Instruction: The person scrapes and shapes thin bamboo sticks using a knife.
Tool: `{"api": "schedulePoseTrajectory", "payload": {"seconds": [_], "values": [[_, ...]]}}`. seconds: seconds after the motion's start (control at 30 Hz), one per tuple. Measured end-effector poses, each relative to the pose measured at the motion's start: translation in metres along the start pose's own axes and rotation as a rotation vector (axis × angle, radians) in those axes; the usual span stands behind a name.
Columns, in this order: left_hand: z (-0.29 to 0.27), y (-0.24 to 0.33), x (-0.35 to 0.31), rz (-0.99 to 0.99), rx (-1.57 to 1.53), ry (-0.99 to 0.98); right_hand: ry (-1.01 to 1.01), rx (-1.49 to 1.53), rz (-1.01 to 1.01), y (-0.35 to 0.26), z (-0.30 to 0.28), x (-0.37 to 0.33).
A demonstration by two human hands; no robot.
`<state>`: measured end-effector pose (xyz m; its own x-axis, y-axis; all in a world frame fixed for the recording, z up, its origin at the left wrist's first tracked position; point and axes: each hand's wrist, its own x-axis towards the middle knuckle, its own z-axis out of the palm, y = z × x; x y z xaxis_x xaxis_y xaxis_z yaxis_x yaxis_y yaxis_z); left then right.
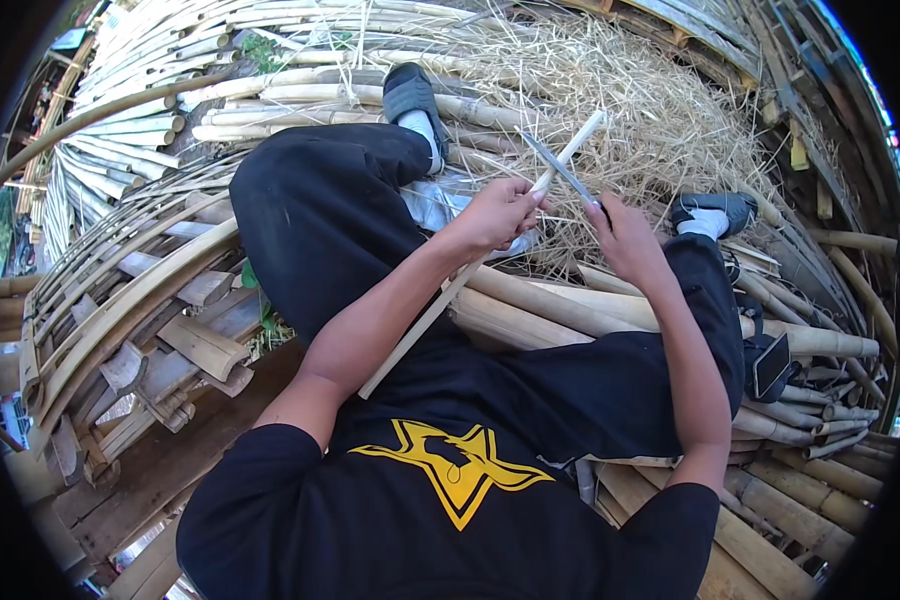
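A long pale bamboo strip (420, 335) runs slantwise from my lap up past my left knee's inner side. My left hand (500, 213) is closed around it, partway along its length. In my right hand (625, 237) is a knife (564, 172), its handle mostly hidden by the fingers. The blade points up and to the left and crosses the strip just beyond my left hand. Whether its edge bites into the strip, I cannot tell.
Pale shavings (630, 95) lie heaped beyond my hands, between my feet. Bamboo poles (550, 305) lie under my legs, with split bamboo pieces (205, 345) stacked at left. More poles (120, 150) pile up far left. A phone-like dark device (770, 367) rests by my right leg.
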<state>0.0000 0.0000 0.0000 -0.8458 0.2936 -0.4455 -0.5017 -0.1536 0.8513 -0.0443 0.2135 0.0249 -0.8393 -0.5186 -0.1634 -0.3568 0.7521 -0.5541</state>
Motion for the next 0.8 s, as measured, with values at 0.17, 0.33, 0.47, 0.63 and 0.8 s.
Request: {"api": "schedulePoseTrajectory", "payload": {"seconds": [0.17, 0.33, 0.47, 0.63, 0.8], "values": [[0.004, -0.010, -0.009, 0.023, 0.059, 0.076, -0.034, 0.020, -0.131, 0.000, 0.029, 0.000], [0.000, -0.015, -0.013, 0.076, 0.050, 0.077, -0.053, 0.026, -0.146, -0.002, 0.038, 0.006], [0.004, -0.011, -0.016, 0.053, -0.027, 0.070, -0.056, 0.051, -0.175, 0.005, 0.042, 0.009], [0.003, -0.021, -0.015, -0.011, -0.037, 0.072, -0.016, -0.073, -0.246, 0.033, 0.052, 0.024], [-0.008, -0.021, -0.027, -0.072, -0.148, 0.043, 0.194, -0.169, 0.028, 0.111, 0.039, 0.047]]}}
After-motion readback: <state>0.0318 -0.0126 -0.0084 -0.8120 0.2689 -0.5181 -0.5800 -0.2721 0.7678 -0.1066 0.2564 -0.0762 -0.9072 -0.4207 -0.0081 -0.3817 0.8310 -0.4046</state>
